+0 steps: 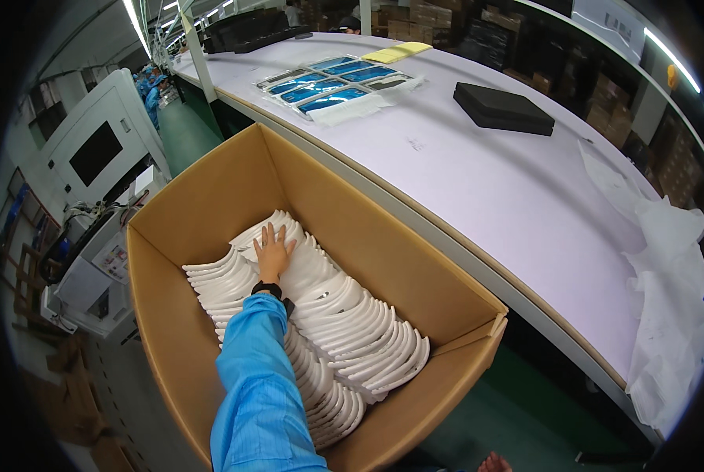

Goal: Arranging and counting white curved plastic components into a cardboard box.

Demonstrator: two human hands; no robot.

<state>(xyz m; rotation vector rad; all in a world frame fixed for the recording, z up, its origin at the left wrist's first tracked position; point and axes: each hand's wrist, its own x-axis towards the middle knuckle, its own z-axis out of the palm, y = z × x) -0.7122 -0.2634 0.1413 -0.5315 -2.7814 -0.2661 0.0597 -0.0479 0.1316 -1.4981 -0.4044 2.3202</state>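
My left hand [274, 255] lies palm down with spread fingers on white curved plastic parts [360, 322] at the far end of a deep brown cardboard box [202, 181]. It touches the parts without gripping one. The parts stand on edge, nested close together in two long rows. A blue sleeve and a dark wristband show on the left arm, which reaches over the left row. Of my right hand [494, 463], only the fingertips appear at the lower edge, outside the box. They look slightly apart, with nothing visible in them; the rest is cut off.
A long white worktable [478, 181] borders the box on the right. On it are blue-filmed panels [332, 82], a yellow pad [398, 52], a black flat box [503, 108] and crumpled white sheeting [670, 291]. A white machine [100, 149] stands left.
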